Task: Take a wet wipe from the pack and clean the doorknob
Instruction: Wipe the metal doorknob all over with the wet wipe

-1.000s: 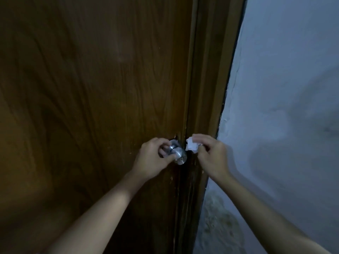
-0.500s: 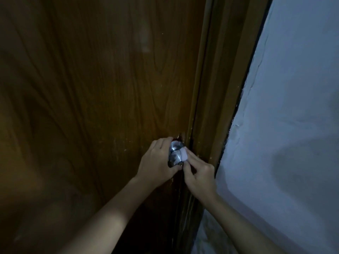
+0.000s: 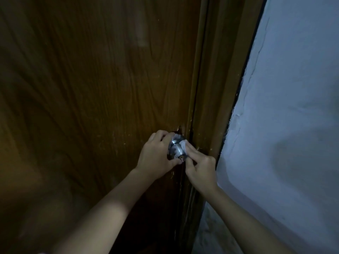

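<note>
Doorknob [image 3: 175, 149] sits gripped by left hand [image 3: 156, 157]; right hand [image 3: 200, 167] presses wipe [image 3: 183, 144] against it.

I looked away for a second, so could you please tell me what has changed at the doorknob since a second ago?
The right hand moved left from beside the door frame and now presses the white wet wipe against the metal doorknob; a second ago the wipe was held clear of it. The left hand stayed gripping the knob from the left, and the wooden door looks unchanged.
</note>
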### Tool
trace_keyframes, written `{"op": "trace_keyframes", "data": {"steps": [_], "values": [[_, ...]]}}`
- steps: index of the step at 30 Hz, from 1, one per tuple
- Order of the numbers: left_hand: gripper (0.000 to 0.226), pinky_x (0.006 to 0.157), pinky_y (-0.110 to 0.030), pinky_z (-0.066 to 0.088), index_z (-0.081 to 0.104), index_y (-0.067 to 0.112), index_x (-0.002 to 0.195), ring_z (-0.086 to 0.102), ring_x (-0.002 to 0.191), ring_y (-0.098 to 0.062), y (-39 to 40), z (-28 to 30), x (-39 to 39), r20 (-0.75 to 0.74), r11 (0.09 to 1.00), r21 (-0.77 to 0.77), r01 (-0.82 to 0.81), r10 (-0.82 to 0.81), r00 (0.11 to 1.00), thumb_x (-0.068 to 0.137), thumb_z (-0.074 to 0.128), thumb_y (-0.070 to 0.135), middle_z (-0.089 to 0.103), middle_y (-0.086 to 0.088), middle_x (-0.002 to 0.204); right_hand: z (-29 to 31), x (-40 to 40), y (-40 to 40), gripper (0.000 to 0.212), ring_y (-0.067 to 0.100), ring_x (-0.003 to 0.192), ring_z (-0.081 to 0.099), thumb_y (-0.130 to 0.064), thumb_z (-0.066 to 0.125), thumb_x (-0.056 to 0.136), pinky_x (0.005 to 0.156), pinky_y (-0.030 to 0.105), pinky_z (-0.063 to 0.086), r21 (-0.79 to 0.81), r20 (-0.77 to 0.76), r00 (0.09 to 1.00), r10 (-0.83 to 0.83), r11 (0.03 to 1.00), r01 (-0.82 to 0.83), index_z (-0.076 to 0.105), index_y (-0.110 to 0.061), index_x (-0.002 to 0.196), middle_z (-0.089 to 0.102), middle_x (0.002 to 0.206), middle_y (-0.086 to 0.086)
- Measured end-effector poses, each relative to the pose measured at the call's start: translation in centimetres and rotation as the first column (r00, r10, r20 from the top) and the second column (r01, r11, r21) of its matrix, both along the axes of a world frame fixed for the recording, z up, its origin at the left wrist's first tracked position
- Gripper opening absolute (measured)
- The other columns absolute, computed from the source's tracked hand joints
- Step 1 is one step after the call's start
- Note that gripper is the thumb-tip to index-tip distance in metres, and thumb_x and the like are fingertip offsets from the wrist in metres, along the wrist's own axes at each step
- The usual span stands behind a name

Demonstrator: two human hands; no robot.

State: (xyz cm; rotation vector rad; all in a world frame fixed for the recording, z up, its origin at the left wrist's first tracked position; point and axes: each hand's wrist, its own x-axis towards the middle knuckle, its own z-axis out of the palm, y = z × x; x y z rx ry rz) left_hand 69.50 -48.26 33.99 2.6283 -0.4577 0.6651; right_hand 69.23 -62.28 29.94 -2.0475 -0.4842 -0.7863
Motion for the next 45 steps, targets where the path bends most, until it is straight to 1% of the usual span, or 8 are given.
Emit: {"op": "trace_keyframes", "data": {"steps": [6,15,18,28,32,37,41,45], "values": [[0.076,0.084,-0.026,0.037,0.047,0.011,0.127,0.048,0.110,-0.023,0.0,0.1,-0.1,0.025,1.000,-0.020,0.010,-0.010,1.000,0.063,0.079,0.037,0.053,-0.009,0.121,-1.0,-1.3,-0.2,0.037,-0.004,0.084,0.055,-0.004,0.048,0.082,0.060,-0.010,0.033,-0.076,0.001,0.997,-0.076,0.994,0.076,0.060,0.002,0.116,0.061,0.118,0.022],[0.077,0.089,-0.032,0.041,0.044,0.015,0.129,0.044,0.116,-0.021,0.0,0.6,-0.1,-0.043,1.000,-0.030,0.002,-0.004,0.999,0.065,0.077,0.039,0.049,-0.005,0.124,-0.5,-1.3,-0.1,0.034,0.010,0.081,0.067,0.010,0.063,0.077,0.071,-0.007,0.039,-0.055,-0.017,0.988,-0.151,0.987,0.150,0.066,-0.002,0.109,0.073,0.097,0.013],[0.075,0.088,-0.032,0.041,0.043,0.017,0.129,0.043,0.115,-0.020,0.0,0.7,-0.1,-0.060,0.999,-0.040,0.005,-0.008,0.998,0.065,0.077,0.038,0.049,-0.004,0.124,0.4,-0.6,-0.2,0.044,0.010,0.106,0.056,0.018,0.058,0.074,0.094,-0.004,0.029,-0.107,0.029,0.992,-0.121,0.987,0.124,0.060,0.000,0.115,0.063,0.117,0.018],[0.078,0.085,-0.030,0.041,0.041,0.017,0.131,0.042,0.115,-0.019,0.1,0.2,-0.1,-0.063,0.998,-0.064,0.017,-0.021,0.998,0.065,0.077,0.039,0.046,-0.004,0.124,1.1,-1.1,0.3,0.047,0.012,0.122,0.049,0.010,0.048,0.083,0.097,-0.002,0.029,-0.177,-0.080,0.997,0.003,0.984,-0.017,0.050,-0.003,0.129,0.054,0.132,0.013],[0.085,0.089,-0.026,0.038,0.038,0.019,0.134,0.042,0.113,-0.017,0.9,0.4,-0.2,-0.130,0.992,-0.087,0.089,-0.100,0.986,0.062,0.080,0.037,0.044,-0.001,0.122,1.1,-1.0,0.3,0.036,0.007,0.073,0.060,0.004,0.043,0.088,0.059,0.002,0.042,-0.091,-0.251,0.968,0.006,0.995,-0.029,0.055,-0.007,0.120,0.067,0.100,0.013],[0.093,0.099,-0.037,0.044,0.030,0.019,0.139,0.042,0.114,-0.015,1.8,1.5,-0.3,-0.271,0.986,-0.081,0.147,-0.163,0.949,0.062,0.081,0.031,0.041,0.000,0.124,0.5,-1.6,0.7,0.062,0.017,0.137,0.032,0.012,0.044,0.080,0.111,0.018,0.027,-0.199,-0.154,0.987,0.049,0.977,-0.079,0.037,-0.006,0.138,0.036,0.147,0.010],[0.095,0.099,-0.039,0.046,0.028,0.019,0.140,0.042,0.116,-0.015,1.8,1.4,-0.2,-0.300,0.985,-0.098,0.140,-0.163,0.940,0.062,0.081,0.029,0.039,0.003,0.124,1.1,-1.1,0.7,0.053,0.025,0.113,0.057,0.006,0.046,0.082,0.087,0.016,0.046,-0.124,-0.231,0.973,0.010,0.991,-0.040,0.044,-0.008,0.133,0.055,0.131,0.015],[0.095,0.099,-0.039,0.046,0.028,0.020,0.140,0.041,0.116,-0.015,1.8,1.3,0.0,-0.301,0.985,-0.102,0.142,-0.166,0.939,0.063,0.081,0.028,0.038,0.003,0.125,0.6,-1.4,0.8,0.057,0.023,0.126,0.048,0.007,0.047,0.081,0.102,0.035,0.045,-0.181,-0.206,0.978,0.020,0.982,-0.058,0.039,-0.007,0.136,0.047,0.140,0.015]]}}
